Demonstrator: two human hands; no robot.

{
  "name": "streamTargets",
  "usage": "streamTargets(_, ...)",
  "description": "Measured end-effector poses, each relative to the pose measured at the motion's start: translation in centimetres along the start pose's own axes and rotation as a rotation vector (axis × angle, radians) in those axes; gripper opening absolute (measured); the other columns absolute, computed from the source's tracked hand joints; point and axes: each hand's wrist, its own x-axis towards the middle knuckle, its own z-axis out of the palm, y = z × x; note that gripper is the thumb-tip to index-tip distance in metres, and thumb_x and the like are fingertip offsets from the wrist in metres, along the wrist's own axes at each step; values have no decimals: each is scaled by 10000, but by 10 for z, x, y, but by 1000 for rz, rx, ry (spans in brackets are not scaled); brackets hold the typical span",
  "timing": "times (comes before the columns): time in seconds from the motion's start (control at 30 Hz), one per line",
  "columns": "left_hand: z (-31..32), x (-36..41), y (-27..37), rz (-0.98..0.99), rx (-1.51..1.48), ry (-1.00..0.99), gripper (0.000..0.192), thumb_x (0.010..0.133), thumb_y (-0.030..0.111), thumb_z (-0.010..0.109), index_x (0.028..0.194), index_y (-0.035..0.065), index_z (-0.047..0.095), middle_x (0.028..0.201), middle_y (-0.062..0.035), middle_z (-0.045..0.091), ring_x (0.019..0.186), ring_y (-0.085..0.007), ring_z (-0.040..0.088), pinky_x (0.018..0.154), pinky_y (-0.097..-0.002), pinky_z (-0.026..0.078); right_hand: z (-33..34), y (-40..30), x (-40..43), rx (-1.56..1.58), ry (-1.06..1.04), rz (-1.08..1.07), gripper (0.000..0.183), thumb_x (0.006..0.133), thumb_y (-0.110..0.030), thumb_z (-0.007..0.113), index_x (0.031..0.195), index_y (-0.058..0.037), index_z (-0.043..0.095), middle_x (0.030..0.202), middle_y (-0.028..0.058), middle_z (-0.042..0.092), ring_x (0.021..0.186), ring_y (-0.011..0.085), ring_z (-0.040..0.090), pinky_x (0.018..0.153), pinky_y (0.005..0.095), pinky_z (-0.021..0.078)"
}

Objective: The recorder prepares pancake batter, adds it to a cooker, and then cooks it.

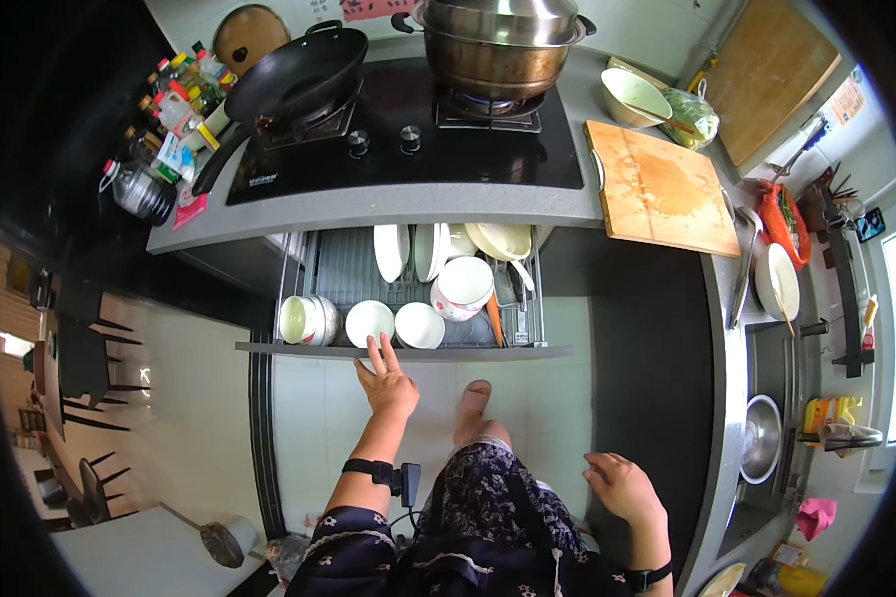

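Observation:
A pulled-out dish drawer (pixel 405 351) with a wire rack lies below the counter's front edge. My left hand (pixel 390 384) is at its front panel with fingers spread and nothing held, the fingertips just before a white bowl (pixel 369 322). Whether they touch the panel or the bowl, I cannot tell. Another white bowl (pixel 420 326) stands to the right, with flower-patterned bowls (pixel 463 287) behind it. Nested bowls (pixel 310 321) lie on their sides at the left. Upright plates (pixel 392 252) fill the back. My right hand (pixel 627 485) hangs by the dark cabinet front, fingers loosely bent, holding nothing.
On the gas hob (pixel 411 168) are a black wok (pixel 299 78) and a large steel pot (pixel 499 67) above a lit burner. A wooden cutting board (pixel 661 186) overhangs the counter edge. Bottles (pixel 175 112) crowd the left; a steel basin (pixel 761 439) sits at the sink.

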Motion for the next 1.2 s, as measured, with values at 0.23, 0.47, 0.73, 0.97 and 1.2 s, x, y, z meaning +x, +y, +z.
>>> streamTargets(0.23, -19, -33, 15, -210, 16, -308, 979, 768, 280, 593, 1418, 50, -102, 1473, -166, -148, 1337, -468, 2, 1098, -483, 68, -7, -3, 2, -35, -30, -24, 292, 824, -264, 590, 1056, -89, 610, 1012, 134, 626, 837, 309, 614, 758, 378, 492)
streamTargets(0.47, -23, -38, 15, -275, 93, -436, 1019, 758, 240, 595, 1408, 86, -174, 1464, -163, -192, 1348, -437, 66, 1101, -438, 101, 0, -11, -5, 0, -29, -8, 299, 832, -268, 575, 1068, -88, 607, 1028, 150, 621, 938, 322, 589, 809, 386, 477)
streamTargets(0.73, -19, -16, 13, -328, 152, -442, 1072, 732, 235, 648, 1408, 91, -172, 1465, -161, -198, 1352, -394, 138, 1099, -399, 153, -62, 10, -31, 146, 411, -66, 228, 778, -125, 630, 987, -33, 628, 907, 152, 618, 844, 300, 602, 732, 353, 488)
streamTargets(0.97, -21, 12, 25, -306, 78, -300, 1114, 678, 218, 684, 1414, 137, -148, 1483, -155, -110, 1312, -382, 254, 1074, -357, 274, -225, 23, -143, 115, 959, -196, 144, 840, -106, 562, 941, -19, 617, 839, 43, 580, 746, 90, 518, 617, 224, 391)
streamTargets(1.2, -7, 51, -3, -201, 151, -413, 1118, 663, 305, 705, 1423, 82, -85, 1486, -165, -100, 1371, -355, 59, 1110, -375, 175, -255, 15, -264, 320, 1190, 88, 239, 876, -198, 496, 953, -7, 617, 918, 36, 606, 801, 119, 562, 692, 252, 439)
